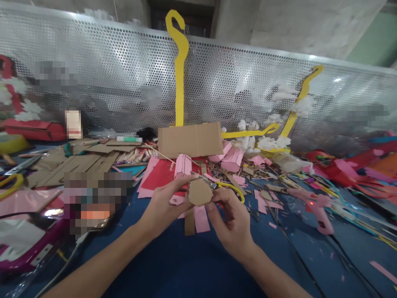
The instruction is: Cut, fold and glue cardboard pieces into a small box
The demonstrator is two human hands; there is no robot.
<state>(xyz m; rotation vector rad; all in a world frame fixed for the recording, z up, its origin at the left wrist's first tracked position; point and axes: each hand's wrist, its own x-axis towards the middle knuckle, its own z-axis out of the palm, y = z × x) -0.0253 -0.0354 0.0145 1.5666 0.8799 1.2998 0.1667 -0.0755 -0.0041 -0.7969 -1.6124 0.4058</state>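
Observation:
Near the middle of the view, a small many-sided cardboard piece is held up between both hands. My left hand pinches its left side with thumb and fingers. On the right side, my right hand grips it with curled fingers. Just below the piece, a pink paper strip and a brown cardboard strip show against the blue table. Yellow-handled scissors lie right behind my right hand. Behind the hands are red paper and a rolled pink paper shape.
A cardboard box with a tall yellow hook stands before a perforated metal panel. At right lies a pink glue gun with a cable. Cardboard strips and a phone-like object are at left.

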